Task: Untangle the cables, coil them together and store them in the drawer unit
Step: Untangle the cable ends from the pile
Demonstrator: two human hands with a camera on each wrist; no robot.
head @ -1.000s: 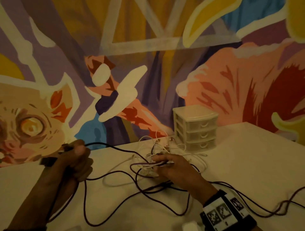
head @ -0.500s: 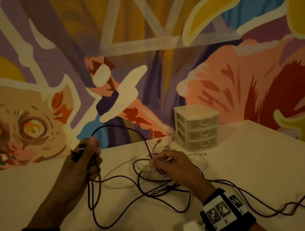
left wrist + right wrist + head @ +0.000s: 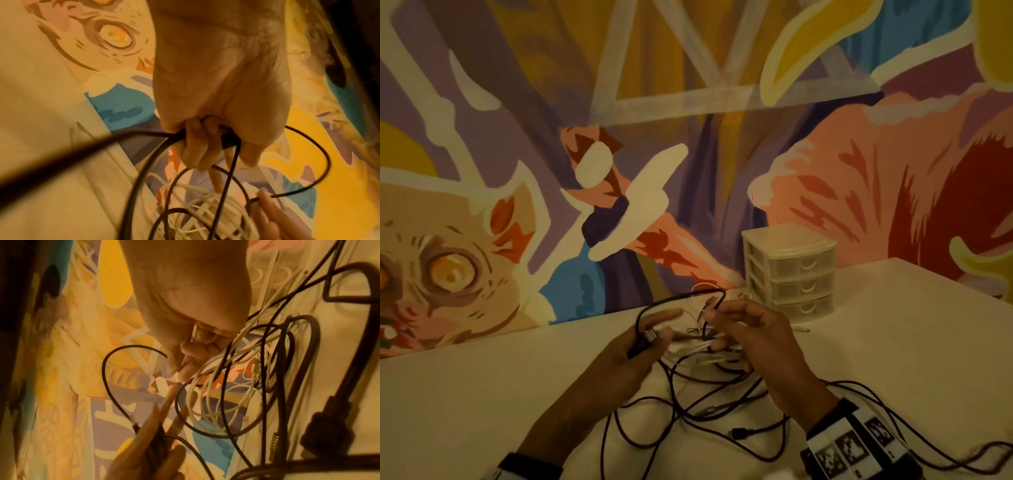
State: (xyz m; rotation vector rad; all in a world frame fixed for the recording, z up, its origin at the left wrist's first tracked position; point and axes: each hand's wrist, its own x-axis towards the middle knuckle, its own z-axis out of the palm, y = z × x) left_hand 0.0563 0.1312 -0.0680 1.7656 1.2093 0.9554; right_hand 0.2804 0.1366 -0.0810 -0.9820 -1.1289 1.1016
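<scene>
Both hands pinch tangled cords: left hand [image 3: 640,346] thin dark braided cable [image 3: 681,295], right hand [image 3: 750,337] white cables [image 3: 207,402].

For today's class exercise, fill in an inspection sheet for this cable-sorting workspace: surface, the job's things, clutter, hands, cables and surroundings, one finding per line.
Surface: pale white table, dimly lit, against the wall.
Job's things: small cream plastic three-drawer unit at the back of the table, all drawers shut; tangled cables in front of it.
Clutter: nothing seen.
Hands: left hand grips a thin dark cable; right hand pinches the thin white cables in the tangle.
Cables: dark loops sprawl toward the near and right edges, not coiled; white ones are knotted among them.
Surroundings: colourful painted mural wall behind the table.
</scene>
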